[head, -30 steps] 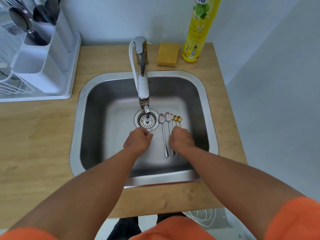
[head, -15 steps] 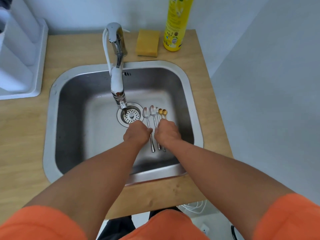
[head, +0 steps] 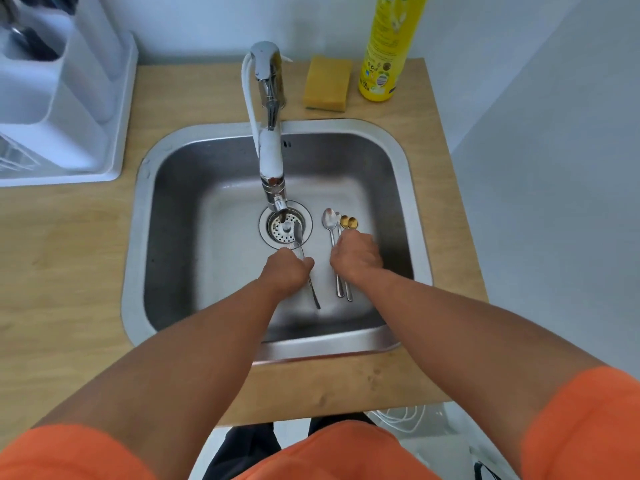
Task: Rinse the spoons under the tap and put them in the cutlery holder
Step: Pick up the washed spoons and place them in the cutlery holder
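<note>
Head view looks straight down into the sink (head: 138, 237), and the left hand (head: 285, 271) is closed around one silver spoon (head: 298, 233), pinching it partway along the handle so the bowl pokes forward over the drain strainer (head: 281, 227). That puts the bowl right beneath the spout of the tap (head: 270, 157), which is where a rinse would land, though I can't make out any stream of water from here. The handle's tail trails back past the wrist, tilted toward the near wall of the sink.

Over on the other side, the right hand (head: 355, 258) is curled down on the remaining spoons (head: 334, 244), fingers closed over their handles as if gathering or pinning them; whether it truly grips them I can't tell. Those lie side by side on the sink floor just right of the strainer, two silver and two small gold-bowled ones (head: 349, 222), bowls pointing away from the person.

Waiting far left on the desk (head: 69, 254) is the white cutlery holder (head: 62, 98), well apart from the sink, already carrying some dark utensils. Sponge (head: 327, 84) and yellow bottle (head: 389, 46) stand behind the tap, untouched.
</note>
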`<state>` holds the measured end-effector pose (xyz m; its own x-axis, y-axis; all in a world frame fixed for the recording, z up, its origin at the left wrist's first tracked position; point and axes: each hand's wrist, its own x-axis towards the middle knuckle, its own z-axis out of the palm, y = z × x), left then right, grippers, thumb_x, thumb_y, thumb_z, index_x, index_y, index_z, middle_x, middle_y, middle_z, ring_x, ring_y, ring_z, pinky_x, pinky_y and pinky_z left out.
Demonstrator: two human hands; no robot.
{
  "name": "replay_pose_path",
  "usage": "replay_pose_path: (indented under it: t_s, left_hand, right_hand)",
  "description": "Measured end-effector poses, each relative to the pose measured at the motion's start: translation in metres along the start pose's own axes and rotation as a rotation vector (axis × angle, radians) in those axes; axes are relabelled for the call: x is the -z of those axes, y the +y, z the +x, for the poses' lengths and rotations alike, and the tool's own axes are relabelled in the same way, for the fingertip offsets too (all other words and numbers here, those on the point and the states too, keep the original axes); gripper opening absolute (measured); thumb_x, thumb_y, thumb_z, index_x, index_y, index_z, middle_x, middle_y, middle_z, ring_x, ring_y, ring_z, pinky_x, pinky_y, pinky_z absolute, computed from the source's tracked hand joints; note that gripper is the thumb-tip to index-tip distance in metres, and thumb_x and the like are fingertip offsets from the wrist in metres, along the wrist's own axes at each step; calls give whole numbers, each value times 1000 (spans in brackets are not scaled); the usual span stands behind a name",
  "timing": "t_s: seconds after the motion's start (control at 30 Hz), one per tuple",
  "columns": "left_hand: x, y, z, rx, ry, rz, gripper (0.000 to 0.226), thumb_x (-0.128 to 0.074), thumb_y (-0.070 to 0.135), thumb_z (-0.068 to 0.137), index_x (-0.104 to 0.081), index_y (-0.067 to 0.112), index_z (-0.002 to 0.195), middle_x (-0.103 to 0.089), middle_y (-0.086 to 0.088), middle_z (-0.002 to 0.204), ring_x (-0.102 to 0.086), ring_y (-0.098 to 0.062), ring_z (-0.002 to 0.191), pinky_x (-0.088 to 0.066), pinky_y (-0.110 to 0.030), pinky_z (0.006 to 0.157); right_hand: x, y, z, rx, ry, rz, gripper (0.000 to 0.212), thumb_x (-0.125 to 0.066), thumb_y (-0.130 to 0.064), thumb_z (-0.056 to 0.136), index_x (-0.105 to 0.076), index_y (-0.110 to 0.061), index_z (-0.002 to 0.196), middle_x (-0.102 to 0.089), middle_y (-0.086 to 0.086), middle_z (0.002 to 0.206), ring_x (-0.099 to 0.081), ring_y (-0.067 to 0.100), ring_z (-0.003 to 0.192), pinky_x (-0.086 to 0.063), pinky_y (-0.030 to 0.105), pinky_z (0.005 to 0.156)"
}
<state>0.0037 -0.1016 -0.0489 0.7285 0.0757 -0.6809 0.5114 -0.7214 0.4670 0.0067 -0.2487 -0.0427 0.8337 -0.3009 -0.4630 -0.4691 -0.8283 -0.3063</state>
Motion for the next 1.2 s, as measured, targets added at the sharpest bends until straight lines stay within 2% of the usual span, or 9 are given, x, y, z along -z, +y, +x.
replay_pose_path:
  t_s: [0.17, 0.3, 0.37, 0.53, 0.67, 0.83, 0.93, 1.03, 1.2]
  left_hand:
    - [28, -26, -4, 28, 6, -152, 31, -55, 25, 92, -59, 10, 65, -65, -9, 63, -57, -27, 53, -44, -25, 51]
    - [52, -39, -11, 23, -1, -313, 26, -54, 22, 95, -58, 14, 71, -67, -11, 71, -60, -25, 58, -44, -30, 61]
    - [66, -42, -15, 12, 24, -366, 23, -53, 22, 96, -57, 14, 75, -66, -9, 74, -59, -20, 54, -43, -29, 58]
    - [106, -40, -30, -57, 140, -479, 18, -51, 20, 100, -56, 12, 84, -64, -7, 86, -57, -19, 56, -44, -30, 58]
    - [150, -39, -48, -214, 310, -476, 16, -51, 18, 99, -53, 14, 83, -64, -6, 82, -57, -19, 62, -47, -29, 58]
    - [216, -33, -75, -391, 524, -531, 14, -52, 16, 91, -47, 15, 78, -61, -4, 71, -48, -12, 49, -43, -27, 49]
    - [261, -34, -86, -485, 739, -439, 14, -56, 16, 91, -50, 5, 84, -59, -14, 79, -52, -19, 64, -49, -38, 63]
    - [304, -37, -89, -556, 903, -431, 13, -58, 17, 92, -53, 6, 87, -54, -8, 80, -51, -19, 73, -55, -49, 74]
    - [360, -39, -84, -576, 1137, -345, 10, -55, 26, 93, -51, 20, 85, -57, 4, 80, -50, -7, 74, -42, -31, 68]
  right_hand:
    - [-8, -6, -2, 7, -20, -40, 13, -63, -26, 94, -53, -19, 90, -63, 9, 99, -66, 32, 97, -45, 31, 69]
    - [-11, -9, -6, 11, -37, -94, 9, -61, -20, 92, -61, -16, 100, -67, 11, 113, -67, 34, 105, -43, 31, 72]
    - [-14, -9, -12, 25, -60, -98, 4, -60, -19, 90, -57, -17, 92, -68, 11, 109, -67, 34, 100, -43, 31, 70]
    - [-24, -15, -29, 13, -140, -44, 20, -63, -32, 84, -53, -17, 75, -61, 1, 84, -59, 21, 69, -38, 27, 54]
    - [-27, -34, -42, 61, -170, -9, 21, -59, -36, 84, -55, -18, 74, -59, 1, 78, -61, 22, 70, -43, 29, 58]
    - [-30, -67, -59, 137, -156, 11, 18, -56, -32, 81, -58, -15, 74, -63, 1, 75, -58, 20, 63, -33, 26, 51]
    - [-35, -88, -72, 235, -110, -6, 17, -55, -34, 84, -57, -18, 77, -61, 1, 75, -59, 24, 68, -35, 27, 54]
    - [-37, -108, -83, 321, -54, -8, 20, -54, -37, 88, -61, -19, 92, -66, 1, 87, -64, 28, 82, -42, 31, 64]
    - [-31, -140, -97, 430, 37, 61, 14, -53, -34, 89, -54, -20, 86, -67, 1, 81, -61, 30, 78, -42, 33, 63]
